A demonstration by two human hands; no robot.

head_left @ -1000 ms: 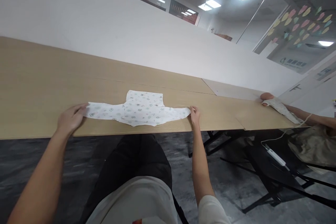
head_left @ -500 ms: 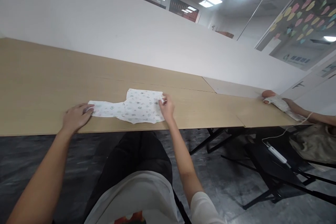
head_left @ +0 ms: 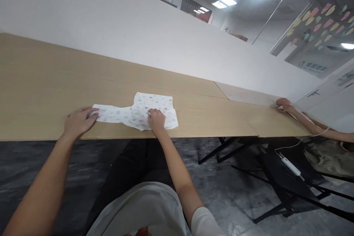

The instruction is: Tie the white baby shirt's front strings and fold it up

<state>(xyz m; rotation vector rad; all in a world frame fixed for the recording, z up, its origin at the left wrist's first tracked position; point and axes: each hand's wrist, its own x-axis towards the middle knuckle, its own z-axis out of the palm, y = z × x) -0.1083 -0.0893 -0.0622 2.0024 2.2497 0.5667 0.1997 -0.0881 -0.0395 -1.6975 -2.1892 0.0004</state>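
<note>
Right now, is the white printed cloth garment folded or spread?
Part-folded: the garment has one sleeve out to the left hand, none sticking out opposite; the right hand is on its body.

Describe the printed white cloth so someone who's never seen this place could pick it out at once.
Find the long tan table against the white wall. Near its front edge lies the printed cloth, with the left hand at its narrow strip and the right hand on its wide part. Its small scattered motifs and strip reaching left set it apart from the plain table.
</note>
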